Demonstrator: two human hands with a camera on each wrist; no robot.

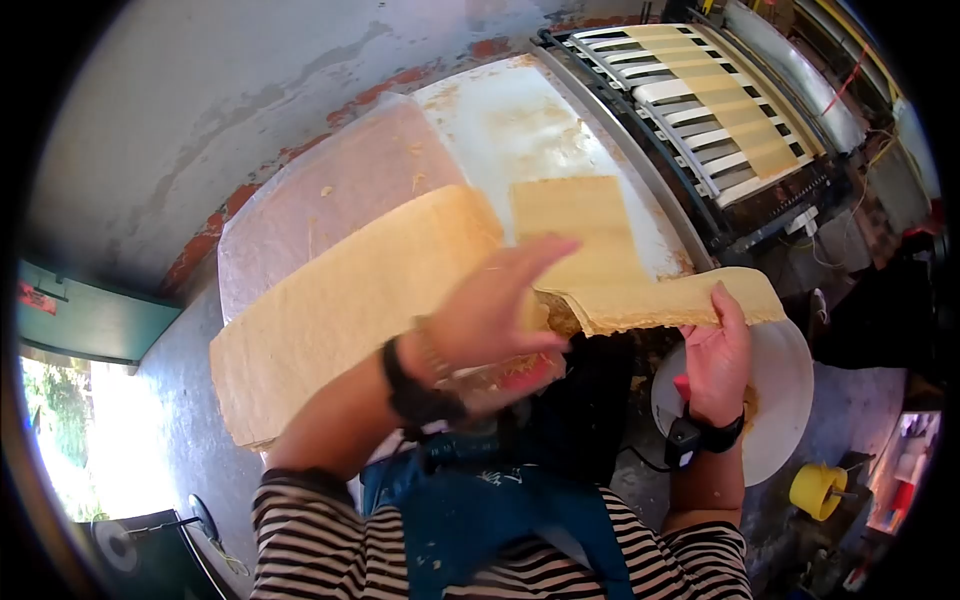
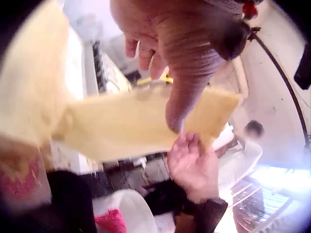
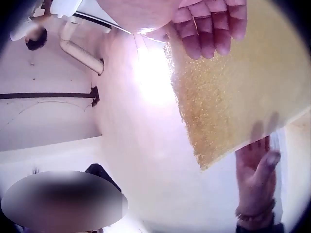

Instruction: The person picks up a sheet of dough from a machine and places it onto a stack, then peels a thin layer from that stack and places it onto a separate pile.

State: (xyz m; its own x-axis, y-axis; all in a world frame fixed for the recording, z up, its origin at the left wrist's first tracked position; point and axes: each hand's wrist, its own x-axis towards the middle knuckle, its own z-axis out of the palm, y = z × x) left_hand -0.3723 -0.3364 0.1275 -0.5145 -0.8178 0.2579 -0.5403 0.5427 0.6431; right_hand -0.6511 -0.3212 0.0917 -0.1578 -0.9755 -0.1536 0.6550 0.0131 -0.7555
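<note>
My right hand [image 1: 715, 365] pinches the rough near edge of a thin yellowish sheet [image 1: 690, 300], thumb on top and fingers beneath. The sheet stretches from the table's front edge out to the right, its ragged border plain in the right wrist view [image 3: 204, 107]. My left hand [image 1: 490, 305], blurred, is over the sheet's left end with fingers and thumb spread and nothing gripped. In the left wrist view its thumb [image 2: 182, 97] overlaps the sheet. Beside the left forearm lies a thick stack of similar sheets [image 1: 350, 310].
Another yellowish sheet [image 1: 580, 215] lies flat on the white table [image 1: 490, 110], near pinkish plastic film [image 1: 320, 190]. Behind stands a slatted machine [image 1: 690, 130] carrying a strip. Below my right hand is a round white tub [image 1: 785, 400]; a yellow spool-like object [image 1: 818, 490] sits farther right.
</note>
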